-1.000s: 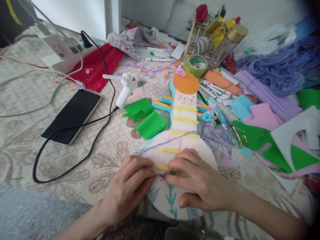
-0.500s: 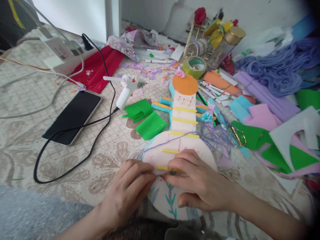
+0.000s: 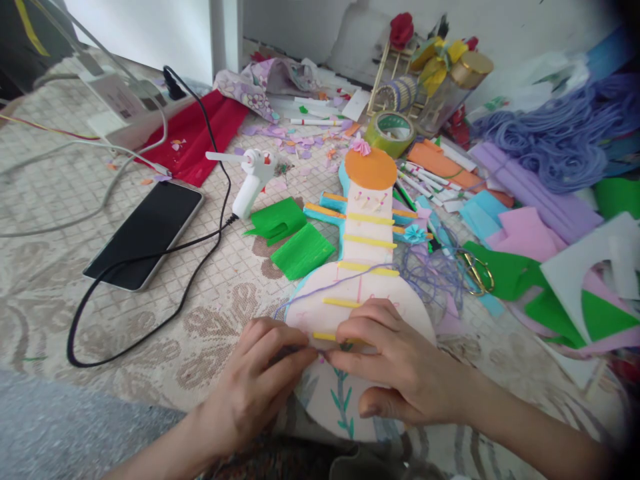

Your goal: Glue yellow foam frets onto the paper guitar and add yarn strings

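A handmade paper toy guitar (image 3: 370, 230) lies in front of me, with a white neck and round body, an orange head disc, yellow strips across it and a drawn green vine. A strand of purple yarn (image 3: 320, 290) crosses its body and loops towards my left side. My left hand (image 3: 265, 370) pinches at the body's left part, its fingertips closed on a bit of the yarn by a small pink pinhead (image 3: 321, 359). My right hand (image 3: 395, 363) rests over the lower yellow strips, thumb apart, the index fingertip touching beside the same pinhead.
Green crepe paper pieces (image 3: 303, 250) and a white glue gun (image 3: 250, 180) lie left of the neck, near a black-screened phone (image 3: 145, 237) and its cables. Gold-handled scissors (image 3: 477, 273), green tape (image 3: 390, 133), a purple yarn skein (image 3: 545, 140) and paper scraps sit at right.
My left fingertips have shifted slightly right, closer to the right index finger. The right hand has barely moved, and everything else lies as before.
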Tool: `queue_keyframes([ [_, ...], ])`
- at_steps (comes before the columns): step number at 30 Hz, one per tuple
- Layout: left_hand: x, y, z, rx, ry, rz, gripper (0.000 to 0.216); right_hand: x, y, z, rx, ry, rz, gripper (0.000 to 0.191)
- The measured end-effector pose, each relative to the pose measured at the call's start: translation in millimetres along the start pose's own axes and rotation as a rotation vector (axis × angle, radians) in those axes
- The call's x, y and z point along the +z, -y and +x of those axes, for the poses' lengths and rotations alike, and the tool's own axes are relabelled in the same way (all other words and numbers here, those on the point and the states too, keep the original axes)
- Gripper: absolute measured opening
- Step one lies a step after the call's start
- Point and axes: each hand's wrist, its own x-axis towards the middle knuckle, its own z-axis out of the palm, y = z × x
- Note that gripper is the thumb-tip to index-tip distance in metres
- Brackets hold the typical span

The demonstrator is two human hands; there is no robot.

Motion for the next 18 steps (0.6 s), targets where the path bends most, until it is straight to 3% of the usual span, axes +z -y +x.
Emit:
queue_keyframes([
  [18,1.0,1.9,1.2,-0.008,-0.007,0.017,0.026,-0.3,0.8,1.9,0.02,0.014,-0.002,0.057],
])
